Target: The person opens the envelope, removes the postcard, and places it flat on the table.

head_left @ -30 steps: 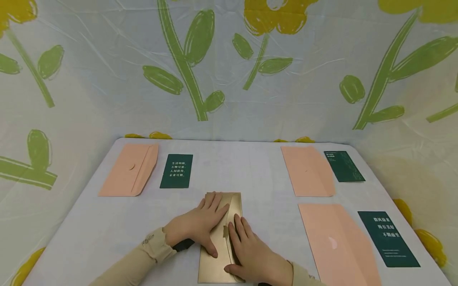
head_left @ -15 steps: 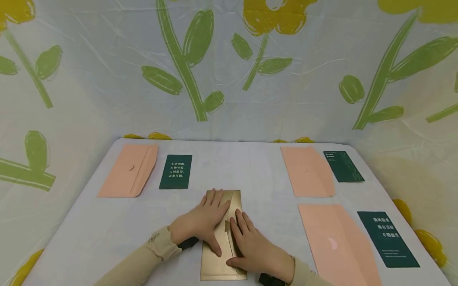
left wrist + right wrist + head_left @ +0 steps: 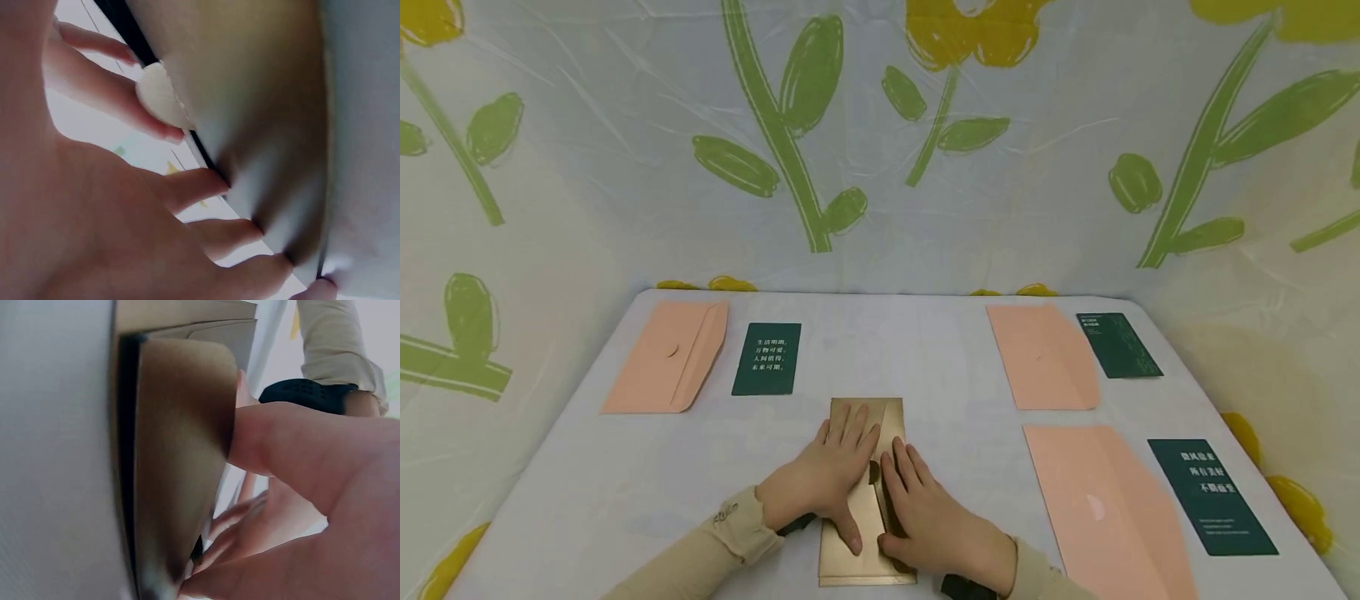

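Gold envelope [image 3: 867,515] lies beneath the left grip [image 3: 822,477].

Head view: high, forward-down over table [image 3: 910,346]; 2 wrist views: close, share gold envelope [image 3: 867,504].

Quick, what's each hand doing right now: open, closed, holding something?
Left hand: open, fingers spread on the gold envelope, not gripping it.
Right hand: open, fingers extended, touching the envelope's flap.

Smooth, satin-glossy gold paper envelope [image 3: 865,500], matt pink paper envelopes [image 3: 658,362], smooth green cards [image 3: 766,358], cloth sleeves [image 3: 696,546]
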